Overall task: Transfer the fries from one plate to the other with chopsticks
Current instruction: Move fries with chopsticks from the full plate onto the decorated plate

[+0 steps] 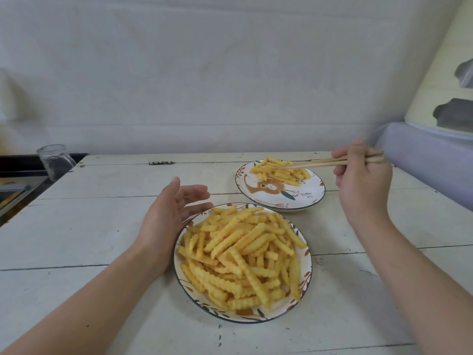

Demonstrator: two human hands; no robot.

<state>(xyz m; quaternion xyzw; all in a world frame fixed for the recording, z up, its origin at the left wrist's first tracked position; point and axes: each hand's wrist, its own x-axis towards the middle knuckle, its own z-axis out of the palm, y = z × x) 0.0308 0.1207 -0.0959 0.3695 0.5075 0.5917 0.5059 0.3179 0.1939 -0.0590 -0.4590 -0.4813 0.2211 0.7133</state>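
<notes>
A near plate (306, 272) with a leaf pattern is heaped with crinkle-cut fries (243, 254). My left hand (169, 216) rests against its left rim with fingers straight. A far plate (307, 198) with a painted animal holds a smaller pile of fries (280, 170) at its back. My right hand (363, 183) grips a pair of wooden chopsticks (314, 162), right of the far plate. The chopstick tips reach left into the small pile; whether they pinch a fry I cannot tell.
Both plates stand on a white plank table (102, 226). An empty glass jar (55, 161) sits at the table's back left corner, beside a dark gap. A lilac-covered surface (430, 162) borders the table on the right. A white wall rises behind.
</notes>
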